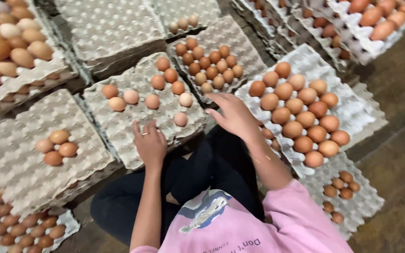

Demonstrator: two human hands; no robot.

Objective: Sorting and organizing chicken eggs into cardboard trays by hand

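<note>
My one view comes from the head camera, tilted steeply down and close over the lap, facing grey moulded-pulp egg trays [118, 124] spread around on the floor.

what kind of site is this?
Likely an egg sorting or packing area: stacked grey pulp egg trays cover the floor, brown eggs partly fill them, and the left hand rests on one.

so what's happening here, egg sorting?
A person in a pink top sits among stacks of grey egg trays. The left hand rests flat on the middle tray, which holds a scatter of brown eggs. The right hand hovers open between that tray and the fuller tray on the right, holding nothing. Other trays around are partly filled.
</note>
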